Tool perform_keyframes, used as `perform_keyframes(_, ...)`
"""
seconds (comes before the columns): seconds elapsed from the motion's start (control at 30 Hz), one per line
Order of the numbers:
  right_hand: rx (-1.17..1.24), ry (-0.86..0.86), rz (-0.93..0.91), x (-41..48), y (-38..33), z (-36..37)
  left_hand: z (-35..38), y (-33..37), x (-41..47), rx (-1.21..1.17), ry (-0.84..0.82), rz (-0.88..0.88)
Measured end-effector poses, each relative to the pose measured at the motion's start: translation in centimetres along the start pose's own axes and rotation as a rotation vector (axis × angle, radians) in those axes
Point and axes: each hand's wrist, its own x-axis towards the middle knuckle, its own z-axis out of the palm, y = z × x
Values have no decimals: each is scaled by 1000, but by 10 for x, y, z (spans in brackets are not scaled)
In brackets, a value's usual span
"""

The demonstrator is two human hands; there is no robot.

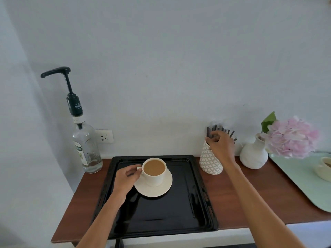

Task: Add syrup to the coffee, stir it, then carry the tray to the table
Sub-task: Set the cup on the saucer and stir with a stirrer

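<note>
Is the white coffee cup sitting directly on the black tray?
No, the white coffee cup sits on a white saucer, and that saucer rests on the black tray.

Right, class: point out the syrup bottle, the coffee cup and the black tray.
syrup bottle [87, 151], head view, on its clear glass body.
coffee cup [155, 176], head view, on its white side wall.
black tray [161, 212], head view, on its bare floor near the front.
</note>
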Motion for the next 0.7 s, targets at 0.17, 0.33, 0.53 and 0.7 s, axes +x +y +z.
perform_keyframes(0.17,-83,-87,34,15,0,12,1,1,-2,-2,1,1)
perform_keyframes(0.33,-171,-79,-10,14,-2,16,-1,1,-4,-6,5,-6)
perform_keyframes(0.53,-317,39,-236,12,-33,3,-2,-1,-4,-21,-4,-5)
perform_keyframes(0.7,-308,76,-376,8,-77,-7,-3,-1,-3,-38,-13,-9)
